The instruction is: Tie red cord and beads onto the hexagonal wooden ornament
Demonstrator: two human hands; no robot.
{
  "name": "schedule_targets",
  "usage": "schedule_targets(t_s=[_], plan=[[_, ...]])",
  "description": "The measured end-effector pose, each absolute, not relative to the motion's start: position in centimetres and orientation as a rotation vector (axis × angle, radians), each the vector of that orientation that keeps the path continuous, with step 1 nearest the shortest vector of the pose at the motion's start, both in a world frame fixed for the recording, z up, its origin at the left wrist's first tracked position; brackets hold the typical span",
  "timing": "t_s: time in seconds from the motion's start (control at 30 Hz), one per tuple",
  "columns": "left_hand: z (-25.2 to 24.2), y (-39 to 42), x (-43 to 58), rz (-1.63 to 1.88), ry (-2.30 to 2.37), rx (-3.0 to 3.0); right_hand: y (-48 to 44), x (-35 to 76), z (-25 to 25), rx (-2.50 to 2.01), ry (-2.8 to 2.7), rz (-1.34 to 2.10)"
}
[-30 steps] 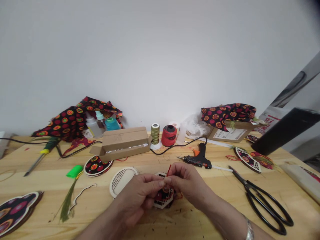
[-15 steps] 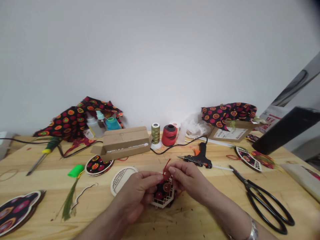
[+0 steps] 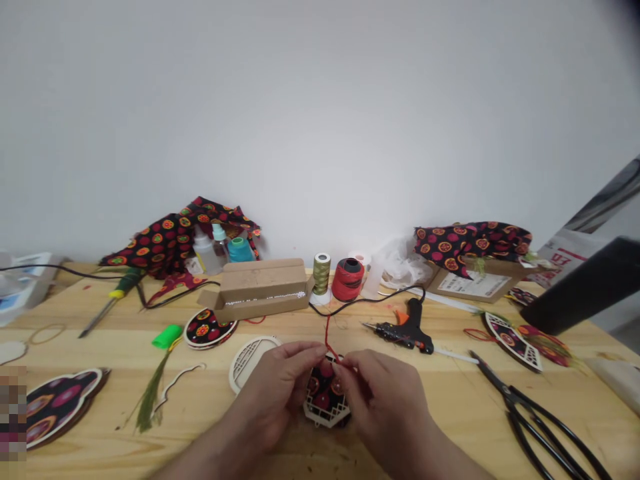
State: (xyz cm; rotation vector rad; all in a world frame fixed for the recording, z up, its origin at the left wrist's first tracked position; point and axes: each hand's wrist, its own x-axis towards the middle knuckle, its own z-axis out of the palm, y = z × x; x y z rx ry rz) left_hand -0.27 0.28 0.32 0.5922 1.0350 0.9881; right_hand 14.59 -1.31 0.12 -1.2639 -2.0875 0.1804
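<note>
Between my hands is a small pendant [image 3: 323, 400] with a pale wooden lattice frame and dark patterned fabric. A red cord [image 3: 328, 331] rises from its top edge. My left hand [image 3: 283, 387] is closed, thumb and fingers pinching the pendant's upper left by the cord. My right hand [image 3: 387, 397] is closed too, its thumb and forefinger on the red cord at the pendant's upper right. Partly behind my left hand lies a round pale wooden piece [image 3: 245, 360] with a lattice cutout.
A black glue gun [image 3: 407, 330] lies beyond my right hand, with scissors [image 3: 525, 407] farther right. A cardboard box [image 3: 263, 293], a green thread spool [image 3: 321, 275] and a red one [image 3: 348, 280] stand behind. A green tassel [image 3: 153, 393] and a screwdriver [image 3: 113, 300] lie left.
My right hand has come down beside the pendant, its fingers now lower on the cord. More red cord shows above my fingertips. The whole view has shifted slightly.
</note>
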Motion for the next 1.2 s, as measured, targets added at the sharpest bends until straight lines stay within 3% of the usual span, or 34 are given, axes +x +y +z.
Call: schedule_targets(t_s=[0.2,0.43,0.57,0.73,0.9,1.0,1.2], plan=[[0.6,0.3,-0.1,0.955,0.972,0.549,-1.9,14.1,-0.9,-0.956,-2.266,-0.385],[0.6,0.1,-0.3,0.906,0.945,0.525,-2.2,13.9,-0.4,-0.745,-2.591,-0.489],[0.6,0.1,-0.2,0.914,0.913,0.503,-2.0,14.3,0.4,-0.587,-2.421,-0.026],[0.5,0.1,-0.2,0.913,0.974,0.577,-0.1,14.8,0.2,-1.051,-1.640,0.706],[0.4,0.0,-0.1,0.905,1.032,0.704,0.9,14.2,-0.3,-1.139,-1.204,1.529],[0.6,-0.2,0.2,0.897,1.005,0.744,0.6,13.8,0.1,-1.107,-1.088,1.675],[0.4,-0.5,0.4,0.896,0.997,0.727,0.5,13.9,0.5,-1.179,-1.084,1.618]])
